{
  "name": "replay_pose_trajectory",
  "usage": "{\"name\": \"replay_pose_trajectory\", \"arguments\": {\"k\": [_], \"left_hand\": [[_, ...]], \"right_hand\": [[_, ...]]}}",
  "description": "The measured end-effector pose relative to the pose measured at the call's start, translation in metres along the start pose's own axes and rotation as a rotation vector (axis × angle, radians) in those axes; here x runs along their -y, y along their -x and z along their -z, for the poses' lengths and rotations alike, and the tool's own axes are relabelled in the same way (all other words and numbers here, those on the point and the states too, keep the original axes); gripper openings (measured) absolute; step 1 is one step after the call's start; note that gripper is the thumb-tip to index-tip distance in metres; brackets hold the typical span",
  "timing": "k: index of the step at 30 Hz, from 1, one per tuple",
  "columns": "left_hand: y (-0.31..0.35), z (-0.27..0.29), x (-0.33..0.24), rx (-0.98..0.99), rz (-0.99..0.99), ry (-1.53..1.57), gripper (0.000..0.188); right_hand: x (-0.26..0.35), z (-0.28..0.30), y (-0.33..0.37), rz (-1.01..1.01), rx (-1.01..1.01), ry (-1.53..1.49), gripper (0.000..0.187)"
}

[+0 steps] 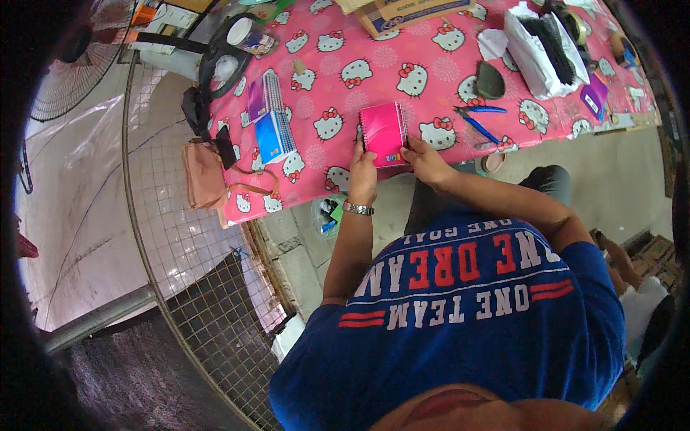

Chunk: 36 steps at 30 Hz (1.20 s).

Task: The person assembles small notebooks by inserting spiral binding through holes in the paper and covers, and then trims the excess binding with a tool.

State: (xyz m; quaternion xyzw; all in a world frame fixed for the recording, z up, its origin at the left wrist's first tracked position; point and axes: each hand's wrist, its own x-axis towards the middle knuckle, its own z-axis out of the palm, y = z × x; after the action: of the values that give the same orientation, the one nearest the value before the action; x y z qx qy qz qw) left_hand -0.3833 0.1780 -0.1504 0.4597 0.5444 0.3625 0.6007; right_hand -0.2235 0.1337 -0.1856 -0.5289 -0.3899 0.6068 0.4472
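A pink spiral notebook (384, 131) lies between my hands at the table's front edge, its wire coil along the top and side edges. My left hand (363, 171), with a metal watch at the wrist, closes on its lower left corner, thumb on the cover. My right hand (429, 162) grips the lower right corner. Off to the left sit a blue spiral notebook (274, 136) and a purple spiral notebook (256, 98), seemingly in overlapping piles. To the right of my right hand are blue-handled pliers (480, 122), their handles spread apart.
A pink patterned cloth covers the table (359, 43). Across it stand a cardboard box (410, 14), a white bag of black wire-like strips (546, 54), a dark green scoop-like piece (490, 80) and a clear jar (248, 34). A tan bag (203, 172) hangs at the left corner, beside wire mesh (215, 337).
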Motion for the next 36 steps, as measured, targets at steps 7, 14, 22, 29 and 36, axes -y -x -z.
{"name": "replay_pose_trajectory", "arguments": {"k": [7,14,22,29,36], "left_hand": [[-0.044,0.055,-0.001,-0.197,-0.056,0.134,0.055],[-0.084,0.072,0.013,-0.652,-0.544,0.129,0.049],[-0.096,0.055,0.032,-0.565,-0.565,-0.071,0.047],[-0.098,0.066,0.051,-0.609,-0.557,-0.221,0.039],[-0.091,0.065,0.046,-0.573,-0.492,-0.040,0.045]], "right_hand": [[0.030,-0.049,-0.065,0.106,-0.041,0.234,0.035],[0.035,-0.120,-0.155,0.027,-0.190,0.074,0.029],[0.040,-0.168,-0.232,0.076,-0.500,0.227,0.028],[0.060,-0.179,-0.264,0.142,-0.474,0.252,0.042],[0.069,-0.176,-0.262,0.199,-0.446,0.414,0.051]]}}
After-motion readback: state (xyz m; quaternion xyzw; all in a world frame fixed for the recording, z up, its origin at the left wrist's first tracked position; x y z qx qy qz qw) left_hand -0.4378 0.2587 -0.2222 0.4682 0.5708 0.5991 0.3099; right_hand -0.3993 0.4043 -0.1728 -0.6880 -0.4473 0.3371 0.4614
